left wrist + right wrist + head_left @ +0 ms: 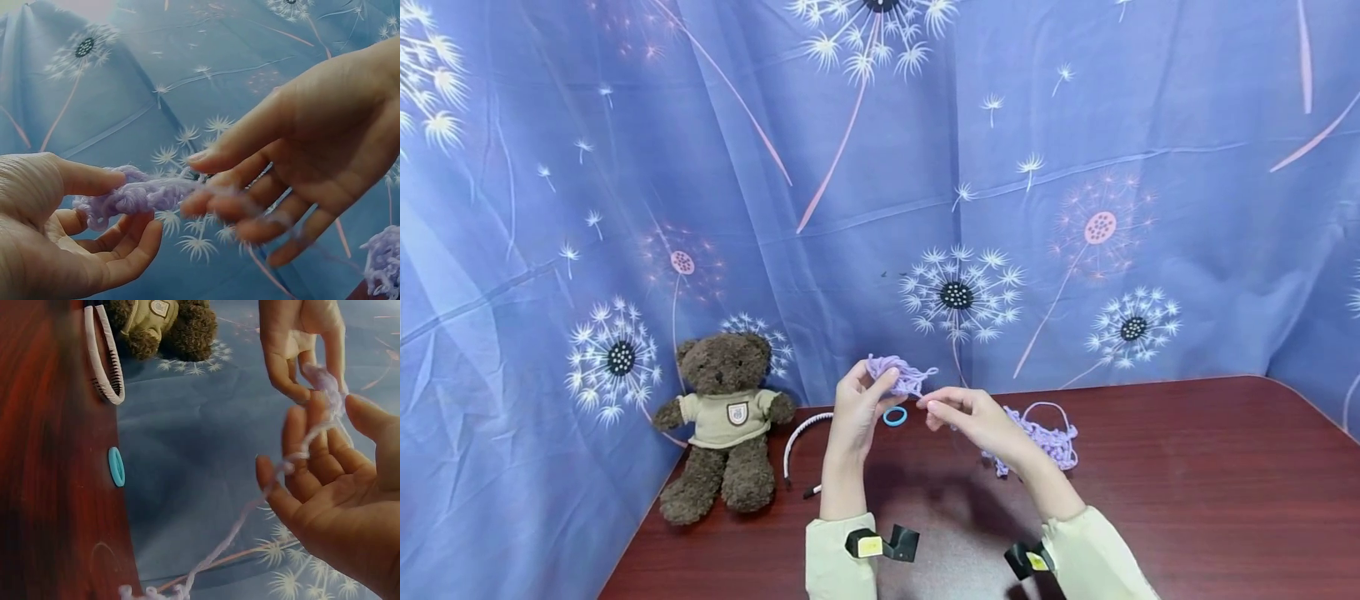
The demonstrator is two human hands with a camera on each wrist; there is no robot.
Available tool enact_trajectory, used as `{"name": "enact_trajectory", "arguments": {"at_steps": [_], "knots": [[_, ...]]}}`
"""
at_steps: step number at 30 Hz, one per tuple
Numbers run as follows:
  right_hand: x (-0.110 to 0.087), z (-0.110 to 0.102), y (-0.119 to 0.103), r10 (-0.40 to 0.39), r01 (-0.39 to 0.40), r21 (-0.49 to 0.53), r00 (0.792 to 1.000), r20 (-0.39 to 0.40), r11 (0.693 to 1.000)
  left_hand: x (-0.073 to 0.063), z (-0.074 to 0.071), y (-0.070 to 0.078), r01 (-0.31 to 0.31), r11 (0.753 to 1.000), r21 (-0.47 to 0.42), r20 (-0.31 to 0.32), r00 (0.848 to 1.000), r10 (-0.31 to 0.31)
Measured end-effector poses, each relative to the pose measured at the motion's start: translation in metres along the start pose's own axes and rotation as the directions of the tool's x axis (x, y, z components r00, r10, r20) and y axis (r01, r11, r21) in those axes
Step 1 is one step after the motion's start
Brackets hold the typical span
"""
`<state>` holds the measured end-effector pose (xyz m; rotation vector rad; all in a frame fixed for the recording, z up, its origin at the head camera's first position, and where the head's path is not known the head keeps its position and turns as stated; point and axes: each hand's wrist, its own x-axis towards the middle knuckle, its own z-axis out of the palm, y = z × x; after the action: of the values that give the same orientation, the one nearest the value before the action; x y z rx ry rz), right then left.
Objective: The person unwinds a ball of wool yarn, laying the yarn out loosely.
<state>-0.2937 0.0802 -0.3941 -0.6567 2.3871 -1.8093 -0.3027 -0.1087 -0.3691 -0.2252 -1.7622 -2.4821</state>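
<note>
My left hand point(857, 410) is raised over the table and pinches a small bundle of purple yarn point(904, 377) between thumb and fingers. Looped, knotted strands show in that bundle in the left wrist view. Close by on its right, my right hand point(976, 423) has thumb and forefinger together on the yarn at the bundle's end, its other fingers loosely bent. From there a purple strand point(232, 532) runs across the right fingers and down toward a larger tangled heap of purple yarn point(1054, 446), partly hidden behind the right hand and wrist.
A blue ring-shaped band point(895, 417) lies on the dark red table point(1210, 483) behind the hands. Left of the left forearm is a white headband point(797, 437), partly covered by it. A brown teddy bear point(724, 417) sits at the table's left edge, before a blue dandelion-print curtain point(865, 275).
</note>
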Motion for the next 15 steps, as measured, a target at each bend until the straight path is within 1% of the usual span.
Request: {"name": "enact_trajectory", "arguments": {"at_steps": [2, 5, 11, 13, 15], "knots": [[0.000, -0.003, 0.000, -0.011, 0.011, 0.010, 1.000, -0.016, 1.000, 0.001, -0.003, 0.001, -0.006, 1.000, -0.011, -0.010, 1.000, 0.005], [-0.001, -0.014, 0.000, -0.017, 0.019, 0.032, 0.998, -0.055, 0.999, 0.001, -0.009, 0.003, -0.013, 1.000, -0.025, -0.026, 1.000, 0.012], [-0.007, -0.038, 0.000, 0.012, -0.003, 0.072, 0.991, -0.130, 0.997, 0.001, -0.019, 0.007, -0.005, 0.999, -0.039, -0.063, 0.998, 0.003], [-0.010, -0.046, 0.001, 0.022, -0.009, 0.088, 0.989, -0.148, 0.996, 0.001, -0.021, 0.008, -0.005, 0.999, -0.050, -0.060, 0.998, 0.002], [-0.013, -0.053, 0.002, 0.023, -0.006, 0.106, 0.986, -0.166, 0.994, 0.001, -0.023, 0.009, -0.005, 0.998, -0.055, -0.040, 0.999, 0.003]]}}
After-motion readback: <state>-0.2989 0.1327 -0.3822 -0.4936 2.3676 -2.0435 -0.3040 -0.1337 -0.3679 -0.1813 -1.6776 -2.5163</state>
